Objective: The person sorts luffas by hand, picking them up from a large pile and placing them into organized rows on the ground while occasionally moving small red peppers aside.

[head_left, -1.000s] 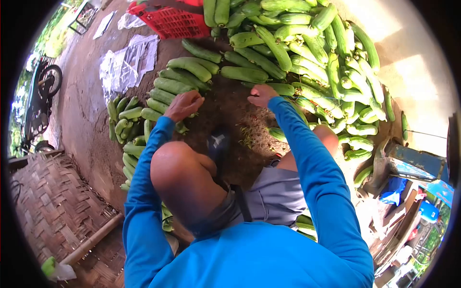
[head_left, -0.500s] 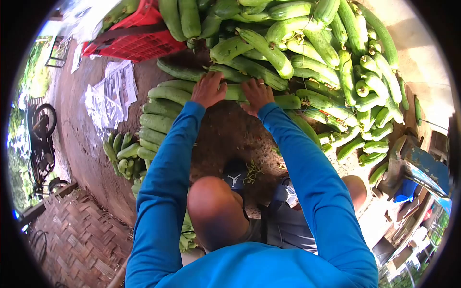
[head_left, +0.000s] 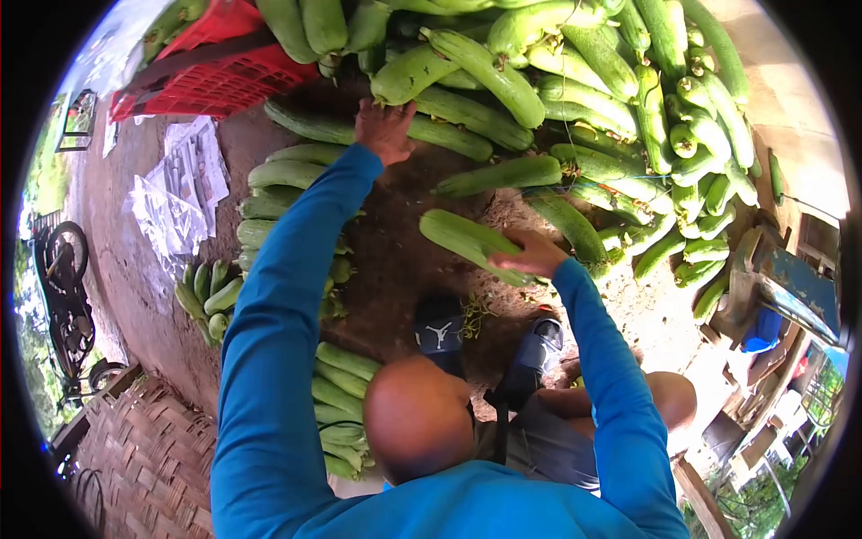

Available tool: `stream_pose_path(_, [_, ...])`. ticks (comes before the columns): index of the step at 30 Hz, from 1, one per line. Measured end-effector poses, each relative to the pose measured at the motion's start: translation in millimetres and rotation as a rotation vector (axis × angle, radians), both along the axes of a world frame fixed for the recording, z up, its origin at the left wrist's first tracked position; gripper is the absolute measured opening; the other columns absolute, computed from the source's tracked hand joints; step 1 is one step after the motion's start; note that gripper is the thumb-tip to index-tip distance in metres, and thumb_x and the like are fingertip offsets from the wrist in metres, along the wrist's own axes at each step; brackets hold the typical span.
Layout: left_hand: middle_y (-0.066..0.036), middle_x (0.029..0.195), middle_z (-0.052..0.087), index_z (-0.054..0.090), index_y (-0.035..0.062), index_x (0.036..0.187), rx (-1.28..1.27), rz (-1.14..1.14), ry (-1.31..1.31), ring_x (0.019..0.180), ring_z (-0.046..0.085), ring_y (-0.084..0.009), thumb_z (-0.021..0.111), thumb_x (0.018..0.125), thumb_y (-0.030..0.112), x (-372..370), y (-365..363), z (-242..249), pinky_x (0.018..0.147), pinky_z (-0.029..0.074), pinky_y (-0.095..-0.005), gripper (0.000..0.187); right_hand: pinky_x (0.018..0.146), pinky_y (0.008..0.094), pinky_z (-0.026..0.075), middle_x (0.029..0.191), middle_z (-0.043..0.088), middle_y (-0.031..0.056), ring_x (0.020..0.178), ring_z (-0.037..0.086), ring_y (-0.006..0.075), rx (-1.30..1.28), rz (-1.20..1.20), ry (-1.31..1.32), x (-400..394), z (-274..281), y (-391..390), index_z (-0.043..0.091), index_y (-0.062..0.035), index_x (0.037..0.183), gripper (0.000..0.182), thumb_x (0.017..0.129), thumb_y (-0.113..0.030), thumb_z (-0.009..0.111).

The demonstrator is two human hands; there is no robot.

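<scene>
Long green gourds lie in a large pile (head_left: 575, 99) at the top. My right hand (head_left: 532, 254) is closed around one end of a pale green gourd (head_left: 458, 235), lifted over the ground near my feet. My left hand (head_left: 384, 133) reaches to the near edge of the pile, its fingers somewhat spread against the gourds there; its fingertips are partly hidden. A gourd (head_left: 310, 124) lies just left of that hand, and another (head_left: 453, 136) just right of it. Between my hands a single gourd (head_left: 498, 176) points out from the pile.
Gourds form a stacked row (head_left: 265, 205) beside my left arm, with more (head_left: 341, 386) near my knee. A red plastic crate (head_left: 215, 67) stands upper left, near newspaper and clear plastic (head_left: 175, 211). A woven mat (head_left: 153, 458) is lower left. Wooden furniture (head_left: 777, 292) stands right.
My right hand has come down and toward me with a gourd that was under both hands. My left hand has let go of it and moved up to the pile.
</scene>
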State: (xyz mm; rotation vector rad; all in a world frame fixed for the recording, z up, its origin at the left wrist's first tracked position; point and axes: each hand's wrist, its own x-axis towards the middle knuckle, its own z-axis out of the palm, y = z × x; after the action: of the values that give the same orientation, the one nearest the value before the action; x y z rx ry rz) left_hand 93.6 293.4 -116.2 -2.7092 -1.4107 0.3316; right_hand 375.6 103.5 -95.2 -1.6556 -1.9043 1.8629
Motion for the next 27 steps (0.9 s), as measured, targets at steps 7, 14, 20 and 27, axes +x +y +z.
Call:
stream_pose_path(7, [-0.015, 0.122, 0.049, 0.044, 0.0107, 0.129, 0.133, 0.117, -0.023, 0.112, 0.046, -0.0388, 0.067, 0.066, 0.050, -3, -4, -41, 0.089, 0.037, -0.0517, 0.078, 0.079, 0.0291, 0.047, 0.099, 0.065, 0.0082, 0.088, 0.059, 0.0130, -0.205, -0.394, 0.053, 16, 24, -75, 0.062, -0.0004, 0.114, 0.060, 0.075, -0.044, 0.074])
stream_pose_path(14, [-0.016, 0.127, 0.048, 0.047, 0.0126, 0.128, 0.217, -0.097, -0.182, 0.115, 0.043, -0.0378, 0.067, 0.061, 0.053, -15, -9, -22, 0.091, 0.036, -0.0506, 0.080, 0.065, 0.0289, 0.053, 0.094, 0.065, 0.0091, 0.076, 0.063, 0.0158, -0.427, -0.839, 0.399, -13, 47, -114, 0.057, 0.0031, 0.115, 0.059, 0.079, -0.041, 0.071])
stream_pose_path(20, [-0.016, 0.127, 0.050, 0.060, 0.0130, 0.116, 0.097, -0.170, -0.063, 0.117, 0.045, -0.0354, 0.069, 0.059, 0.052, -11, -23, 10, 0.093, 0.034, -0.0536, 0.069, 0.062, 0.0282, 0.053, 0.095, 0.064, 0.0063, 0.075, 0.064, 0.0149, -0.443, -1.141, 0.658, -41, 18, -101, 0.055, -0.0011, 0.118, 0.043, 0.088, -0.032, 0.062])
stream_pose_path(27, [-0.013, 0.123, 0.054, 0.063, 0.0071, 0.106, -0.257, 0.164, -0.320, 0.104, 0.057, -0.0313, 0.065, 0.067, 0.058, -58, -134, 106, 0.084, 0.045, -0.0493, 0.064, 0.061, 0.0248, 0.052, 0.087, 0.062, 0.0044, 0.071, 0.061, 0.0133, -0.462, -1.138, 0.705, -32, 28, -125, 0.057, -0.0023, 0.109, 0.037, 0.088, -0.032, 0.063])
